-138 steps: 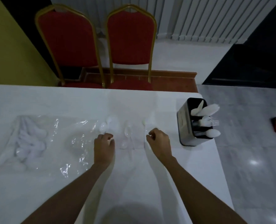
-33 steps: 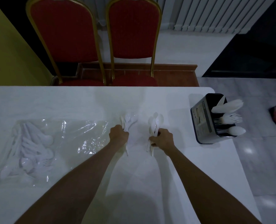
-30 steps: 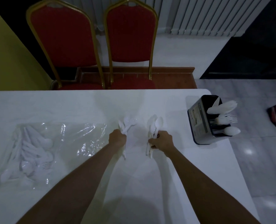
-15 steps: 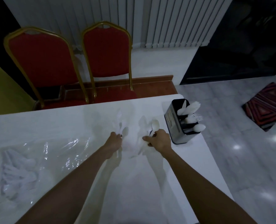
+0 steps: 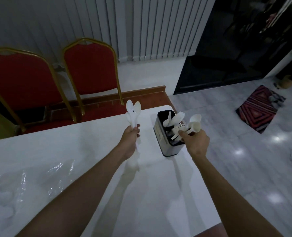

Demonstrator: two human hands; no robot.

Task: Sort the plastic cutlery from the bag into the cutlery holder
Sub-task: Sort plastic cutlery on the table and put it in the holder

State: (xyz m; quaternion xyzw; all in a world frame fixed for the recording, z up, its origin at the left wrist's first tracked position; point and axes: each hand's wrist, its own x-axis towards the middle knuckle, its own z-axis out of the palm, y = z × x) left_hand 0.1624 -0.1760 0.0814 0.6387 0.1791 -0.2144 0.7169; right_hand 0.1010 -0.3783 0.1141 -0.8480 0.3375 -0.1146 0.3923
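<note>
White plastic spoons [image 5: 195, 123] fill the right hand's [image 5: 194, 141] closed grip over the black cutlery holder [image 5: 160, 134] at centre right, ready to drop in, while the left hand [image 5: 130, 136] clutches another spoon bundle [image 5: 133, 111].

No readable text anywhere. The cutlery holder [image 5: 160, 134] had a pale label on its side, but the print was too small and dim to make out. No brands, numbers or signs showed elsewhere.
</note>
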